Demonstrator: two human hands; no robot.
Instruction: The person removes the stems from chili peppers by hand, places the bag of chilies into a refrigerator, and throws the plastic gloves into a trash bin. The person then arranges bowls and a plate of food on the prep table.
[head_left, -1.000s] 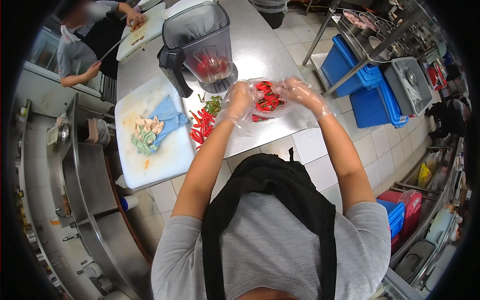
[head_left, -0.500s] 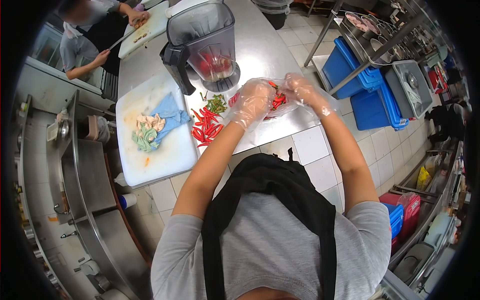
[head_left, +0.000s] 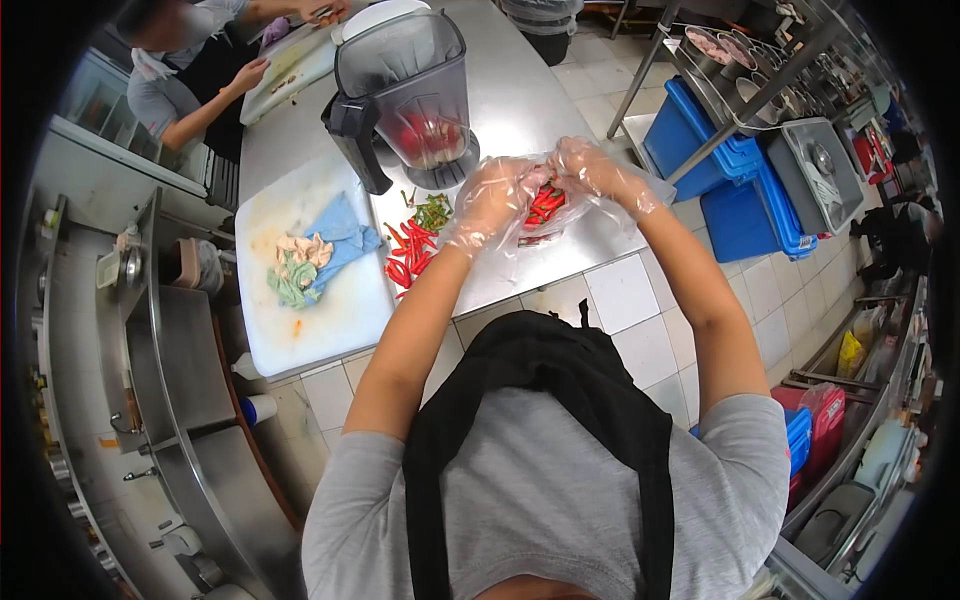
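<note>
Both hands wear clear plastic gloves over the front of the steel table. My left hand is closed on the left side of a clear plastic bag. My right hand pinches the bag's upper right part. Red chillies show through the plastic between the hands. Left of my left hand lie loose red chillies and a small heap of green chilli stems. A dark-handled blender jug stands behind them with red and pale pieces at its bottom. Glove folds partly hide my fingertips.
A white cutting board at the left holds blue, green and peach cloths. Across the table, a co-worker reaches over another cutting board. Lidded blue bins and a metal rack stand to the right.
My hands have drawn closer together at the top of the bag, the right one moving left and slightly up. More chillies show in the bag. The co-worker's hands have moved away from the food.
</note>
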